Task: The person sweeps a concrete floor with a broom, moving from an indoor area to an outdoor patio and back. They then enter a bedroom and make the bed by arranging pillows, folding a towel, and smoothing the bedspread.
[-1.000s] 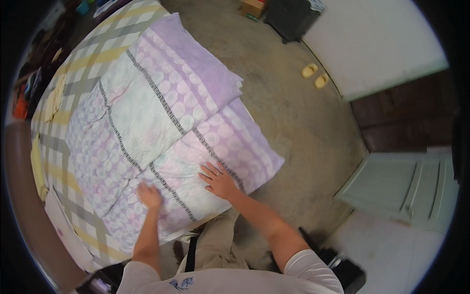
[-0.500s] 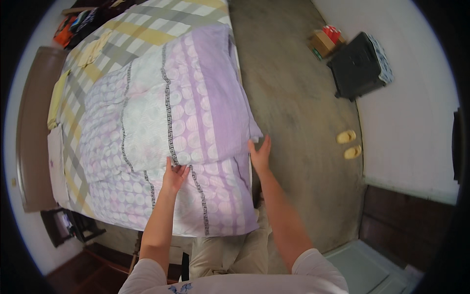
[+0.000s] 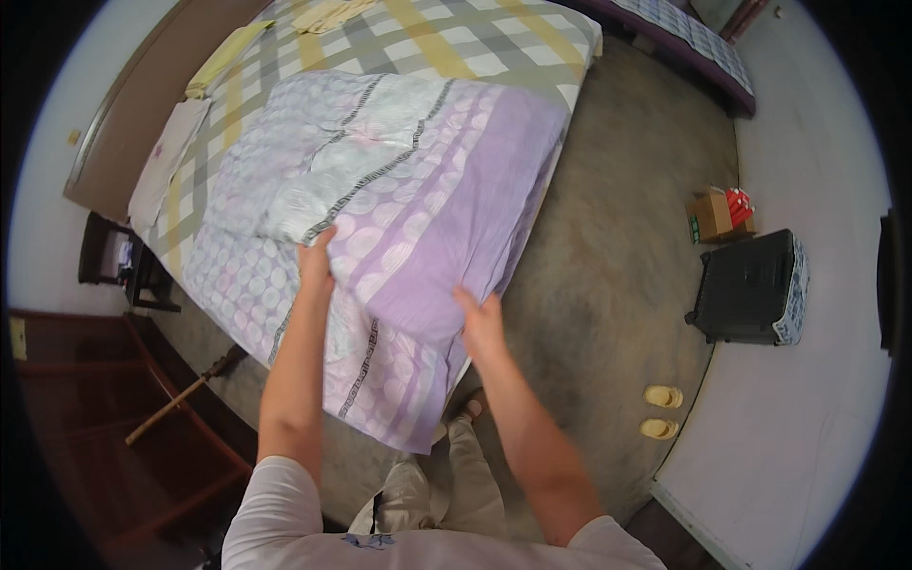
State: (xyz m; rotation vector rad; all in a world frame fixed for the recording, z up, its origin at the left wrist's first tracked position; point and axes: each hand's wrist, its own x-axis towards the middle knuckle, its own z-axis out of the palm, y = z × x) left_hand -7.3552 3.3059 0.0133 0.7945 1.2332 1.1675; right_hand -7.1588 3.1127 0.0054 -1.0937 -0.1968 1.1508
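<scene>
A lilac and white quilt (image 3: 432, 204) with circle patterns and dark key-pattern bands lies over the near part of the bed, its upper layer folded across the lower one. My left hand (image 3: 316, 261) is closed on the folded edge of the upper layer, near the middle of the quilt. At the quilt's right side my right hand (image 3: 483, 325) grips the plain lilac border, thumb on top; some of its fingers are hidden by the cloth. Wrinkles run through the border beside it. The lower layer hangs at the bed's near end.
The bed sheet (image 3: 456, 47) is checked in grey, yellow and white. Along the right wall stand a cardboard box (image 3: 708, 217), a black suitcase (image 3: 746, 290) and yellow slippers (image 3: 662, 397). A wooden-handled broom (image 3: 176, 408) lies at lower left, near a dark stool (image 3: 147, 275).
My view has turned to the right. My right hand, open at the quilt's corner before, now grips the border. The upper layer's near edge has shifted and lies slanted.
</scene>
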